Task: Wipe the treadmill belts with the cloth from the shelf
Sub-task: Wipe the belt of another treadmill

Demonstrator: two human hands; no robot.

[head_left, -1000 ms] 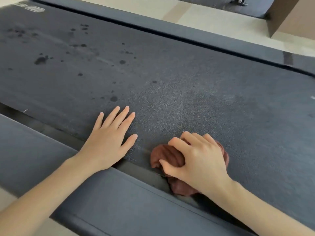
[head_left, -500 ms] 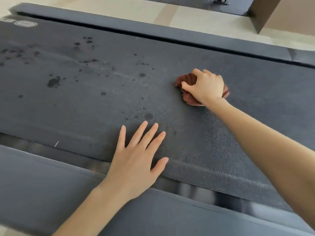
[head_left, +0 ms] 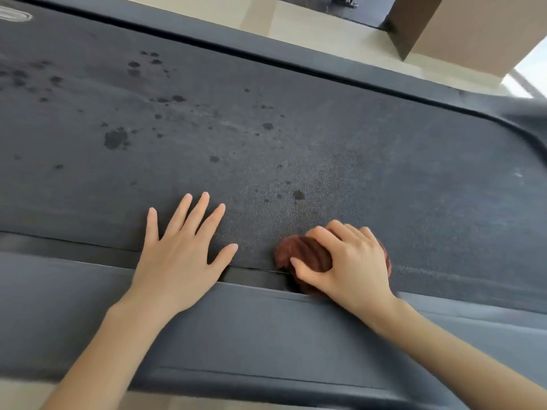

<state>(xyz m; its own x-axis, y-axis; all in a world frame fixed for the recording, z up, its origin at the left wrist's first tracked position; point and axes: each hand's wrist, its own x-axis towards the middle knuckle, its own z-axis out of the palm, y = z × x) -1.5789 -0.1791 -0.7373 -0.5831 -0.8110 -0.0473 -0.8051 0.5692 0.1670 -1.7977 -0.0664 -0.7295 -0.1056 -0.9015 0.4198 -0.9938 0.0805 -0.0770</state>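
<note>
A dark grey treadmill belt (head_left: 296, 137) runs across the view, speckled with dark wet spots toward the left. My right hand (head_left: 352, 264) presses a bunched reddish-brown cloth (head_left: 305, 255) onto the belt's near edge, where it meets the side rail. The cloth shows mostly to the left of my fingers; the rest is under my palm. Flat on the belt's near edge, fingers spread, my left hand (head_left: 183, 255) rests to the left of the cloth and holds nothing.
The near side rail (head_left: 266, 327) lies under both wrists, and the far side rail (head_left: 296, 51) borders the belt at the top. Beyond it are pale floor tiles (head_left: 296, 22) and a tan column (head_left: 473, 34) at the upper right.
My right hand has pulled the cloth from the far part of the belt back to the near edge. The left hand stays flat on the belt edge.
</note>
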